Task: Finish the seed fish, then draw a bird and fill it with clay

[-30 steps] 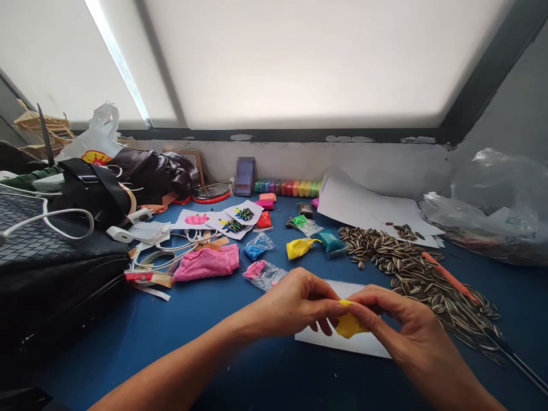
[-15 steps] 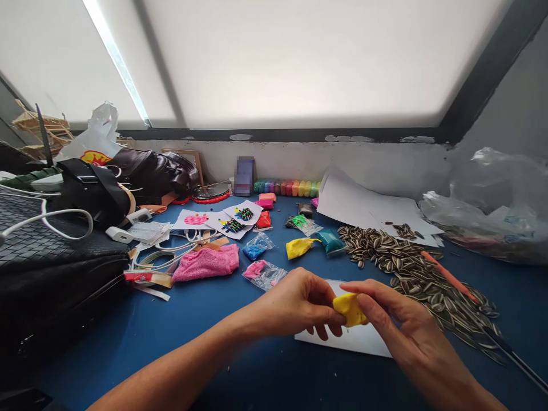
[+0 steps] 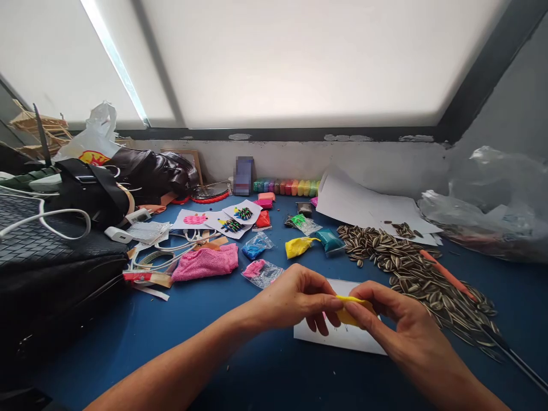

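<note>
Between my two hands is a flattened piece of yellow modelling clay (image 3: 349, 315), held over a white sheet of paper (image 3: 312, 334). My left hand (image 3: 295, 299) pinches its left end between thumb and fingers. On the right side, my right hand (image 3: 387, 317) grips the clay with thumb below and index finger above. Some dark pencil-like marks show on the sheet just under the clay; my hands hide most of the rest. A larger yellow clay lump (image 3: 298, 247) lies beyond my hands, beside a teal clay packet (image 3: 329, 242).
Striped sunflower seeds (image 3: 381, 251) spread at the right, with an orange stick (image 3: 447, 275) across them. Small clay bags, a pink cloth (image 3: 205, 262) and cards with seed figures (image 3: 234, 224) lie left of centre. A black bag (image 3: 55, 274) fills the left edge.
The yellow clay has turned from showing its broad face to showing a thin upper edge. My right thumb has moved left along it, nearer my left fingertips.
</note>
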The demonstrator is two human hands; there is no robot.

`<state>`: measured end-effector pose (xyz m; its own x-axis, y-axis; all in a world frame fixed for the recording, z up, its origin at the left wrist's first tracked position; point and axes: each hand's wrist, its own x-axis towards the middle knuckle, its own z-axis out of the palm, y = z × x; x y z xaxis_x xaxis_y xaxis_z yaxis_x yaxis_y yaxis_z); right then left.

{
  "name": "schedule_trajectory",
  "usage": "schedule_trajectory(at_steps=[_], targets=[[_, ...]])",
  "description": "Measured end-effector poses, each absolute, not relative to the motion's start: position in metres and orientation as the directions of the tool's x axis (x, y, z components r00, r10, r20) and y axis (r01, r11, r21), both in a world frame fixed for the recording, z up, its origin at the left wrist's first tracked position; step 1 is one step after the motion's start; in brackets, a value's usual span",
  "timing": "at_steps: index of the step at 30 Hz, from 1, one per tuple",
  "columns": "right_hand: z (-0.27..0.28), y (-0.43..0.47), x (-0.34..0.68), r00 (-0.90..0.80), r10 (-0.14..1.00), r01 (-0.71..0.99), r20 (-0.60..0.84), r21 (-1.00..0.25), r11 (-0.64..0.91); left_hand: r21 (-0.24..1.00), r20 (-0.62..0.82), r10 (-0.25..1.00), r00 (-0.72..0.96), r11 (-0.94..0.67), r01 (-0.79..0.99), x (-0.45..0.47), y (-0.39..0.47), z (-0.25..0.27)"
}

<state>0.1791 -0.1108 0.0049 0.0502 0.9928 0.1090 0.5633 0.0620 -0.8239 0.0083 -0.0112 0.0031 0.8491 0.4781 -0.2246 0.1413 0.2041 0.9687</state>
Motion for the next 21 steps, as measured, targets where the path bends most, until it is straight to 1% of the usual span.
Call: schedule_trajectory(at_steps=[6,10,15,18,21], targets=[[0.0065,-0.1105,0.1786,0.081,0.993,0.512,0.088,-0.859,0.034,0.968,-0.202,0.482,0.853,0.231,0.099,0.0094,-0.0118,-0.0022],[0.0066,-0.1099,0.1797,0.103,0.989,0.521,0.106,-0.853,0.037,0.982,-0.187,0.437,0.88,0.113,0.153,0.0066,-0.0121,0.0018],[0.0028,-0.1098,0.1783,0.1,0.99,0.498,0.099,-0.866,0.036,0.985,-0.165,0.514,0.842,0.046,0.165,0.0078,-0.0151,-0.0014],[0.0014,-0.1096,0.1771,0.1,0.989,0.484,0.107,-0.874,0.046,0.986,-0.146,0.511,0.847,0.001,0.169,0.0092,-0.0169,-0.0036],[0.0,-0.1096,0.1778,0.102,0.988,0.506,0.113,-0.861,0.046,0.979,-0.132,0.504,0.854,-0.066,0.191,0.0082,-0.0183,-0.0007]])
